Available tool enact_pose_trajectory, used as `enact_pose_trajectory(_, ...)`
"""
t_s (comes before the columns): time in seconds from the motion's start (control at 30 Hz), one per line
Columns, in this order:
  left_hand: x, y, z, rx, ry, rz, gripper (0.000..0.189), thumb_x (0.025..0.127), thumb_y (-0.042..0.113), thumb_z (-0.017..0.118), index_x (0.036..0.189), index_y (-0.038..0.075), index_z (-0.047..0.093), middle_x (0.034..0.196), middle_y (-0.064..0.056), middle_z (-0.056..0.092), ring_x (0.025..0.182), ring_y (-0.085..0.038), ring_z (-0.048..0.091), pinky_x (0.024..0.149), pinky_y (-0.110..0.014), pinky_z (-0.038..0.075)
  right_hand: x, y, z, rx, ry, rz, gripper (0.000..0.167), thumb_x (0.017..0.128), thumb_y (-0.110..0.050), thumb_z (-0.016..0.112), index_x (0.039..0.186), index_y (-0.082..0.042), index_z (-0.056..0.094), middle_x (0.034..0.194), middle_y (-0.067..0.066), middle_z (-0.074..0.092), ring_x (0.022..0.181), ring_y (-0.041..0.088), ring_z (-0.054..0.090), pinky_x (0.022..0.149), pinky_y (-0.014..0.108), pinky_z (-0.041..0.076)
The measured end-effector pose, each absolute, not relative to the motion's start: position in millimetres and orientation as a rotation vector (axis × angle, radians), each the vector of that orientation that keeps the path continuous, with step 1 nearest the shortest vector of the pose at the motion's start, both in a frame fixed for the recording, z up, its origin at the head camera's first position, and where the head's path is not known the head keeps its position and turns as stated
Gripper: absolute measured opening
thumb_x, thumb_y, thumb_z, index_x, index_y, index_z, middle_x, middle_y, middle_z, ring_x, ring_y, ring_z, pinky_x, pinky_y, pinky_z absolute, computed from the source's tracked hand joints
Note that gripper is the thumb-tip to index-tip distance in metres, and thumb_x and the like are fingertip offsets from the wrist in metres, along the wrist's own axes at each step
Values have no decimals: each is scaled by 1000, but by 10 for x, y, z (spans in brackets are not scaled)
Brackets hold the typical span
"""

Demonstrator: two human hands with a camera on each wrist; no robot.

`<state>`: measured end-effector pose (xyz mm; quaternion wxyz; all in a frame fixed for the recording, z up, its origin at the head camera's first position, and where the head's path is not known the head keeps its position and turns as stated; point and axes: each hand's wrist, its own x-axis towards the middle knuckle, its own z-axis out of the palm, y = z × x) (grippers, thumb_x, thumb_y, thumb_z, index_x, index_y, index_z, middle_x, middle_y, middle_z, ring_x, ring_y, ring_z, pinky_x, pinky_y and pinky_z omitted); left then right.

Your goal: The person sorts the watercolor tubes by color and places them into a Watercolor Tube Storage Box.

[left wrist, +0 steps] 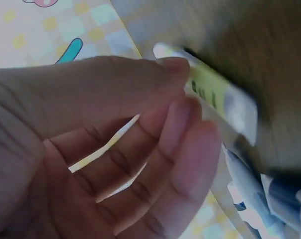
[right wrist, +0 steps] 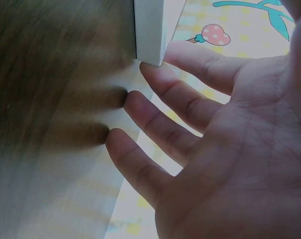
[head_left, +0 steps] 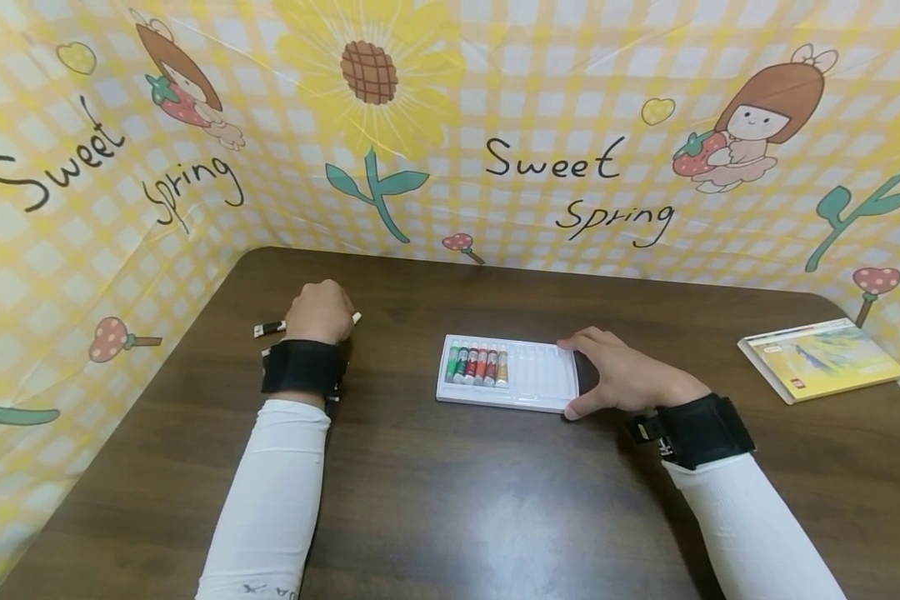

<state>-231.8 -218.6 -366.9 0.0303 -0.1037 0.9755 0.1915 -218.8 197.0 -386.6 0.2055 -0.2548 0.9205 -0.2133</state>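
Observation:
My left hand (head_left: 320, 312) is at the back left of the table. In the left wrist view its thumb and fingertips pinch a small paint tube (left wrist: 208, 89) with a yellow-green label. Other paint tubes (left wrist: 247, 184) lie beside it, mostly hidden by the hand in the head view. One dark-and-white tube (head_left: 269, 329) shows left of the hand. A white plastic tray (head_left: 512, 405) holds a row of green, red and gold paint tubes (head_left: 478, 364) in its left part. My right hand (head_left: 622, 371) holds the tray's right end between thumb and index finger, its other fingers touching the table.
A yellow-covered booklet or flat box (head_left: 825, 358) lies at the right end of the brown table (head_left: 450, 500). A yellow checked cloth (head_left: 570, 83) hangs behind the table and along its left side.

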Motion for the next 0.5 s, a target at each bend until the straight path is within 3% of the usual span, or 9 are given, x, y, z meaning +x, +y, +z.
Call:
enact_pose_trajectory(0.1,-2315,-2182,-3662,-330,3001,578,25,95,8,56,109,5,76,125,-27,70,109,-52,68,88,-63,56,-2180,1967,-3860,-705,2564,-597,100,80,-41,92,158,-3,42,160,24,39,141,40,41,117,65,38)
enact_pose_trajectory(0.5,-2388,-2230,-3770,-361,3051,533,24,91,8,56,97,10,79,118,-28,73,102,-51,70,84,-63,57,-2188,1970,-3869,-707,2566,-603,100,80,-42,92,158,-3,42,159,24,40,141,40,41,117,64,38)
